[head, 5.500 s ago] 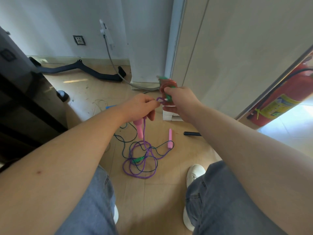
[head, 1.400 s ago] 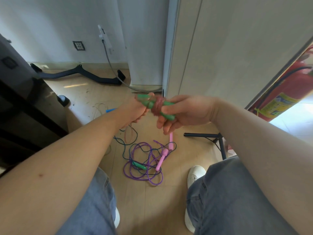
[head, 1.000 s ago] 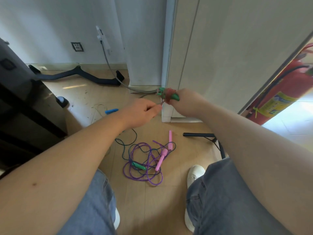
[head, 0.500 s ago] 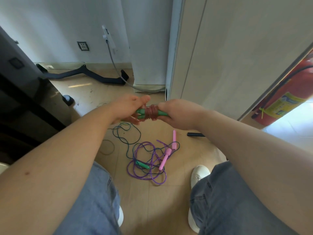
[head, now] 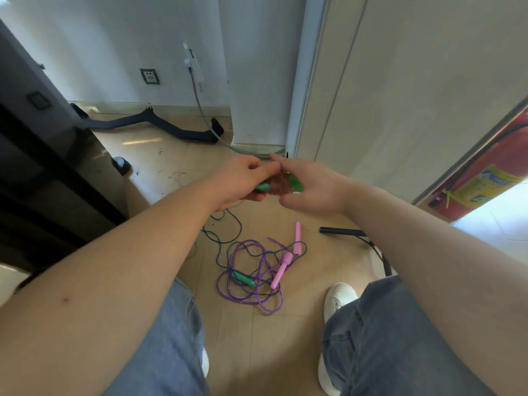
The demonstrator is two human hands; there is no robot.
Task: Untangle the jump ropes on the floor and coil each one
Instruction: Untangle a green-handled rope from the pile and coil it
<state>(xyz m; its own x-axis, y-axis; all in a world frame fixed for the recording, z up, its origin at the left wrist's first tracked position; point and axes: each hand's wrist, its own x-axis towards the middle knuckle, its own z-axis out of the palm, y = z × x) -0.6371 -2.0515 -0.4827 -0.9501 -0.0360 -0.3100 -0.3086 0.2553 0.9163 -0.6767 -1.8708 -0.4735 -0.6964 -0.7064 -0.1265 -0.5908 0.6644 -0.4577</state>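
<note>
My left hand [head: 241, 181] and my right hand [head: 307, 187] meet at chest height around a coiled jump rope [head: 281, 185]: red cord wound tightly around green handles. The left hand grips one end of the handles; the right hand's fingers are spread loosely around the other end, cupping it. On the floor below lies a tangle of a purple rope [head: 248, 284] with two pink handles [head: 281, 270] and a dark teal rope [head: 225, 238] with a green handle [head: 244, 278] inside the purple loops.
A black desk unit [head: 43, 167] stands at the left. A black bar [head: 148, 124] and a grey cable lie near the back wall. A black handle [head: 340, 231] lies right of the tangle. A red fire extinguisher [head: 485, 178] leans at the right. My white shoes flank the floor.
The bundle has stayed between both hands at about the same height. My right hand has loosened from a closed grip to spread fingers. The tangle on the floor has not moved.
</note>
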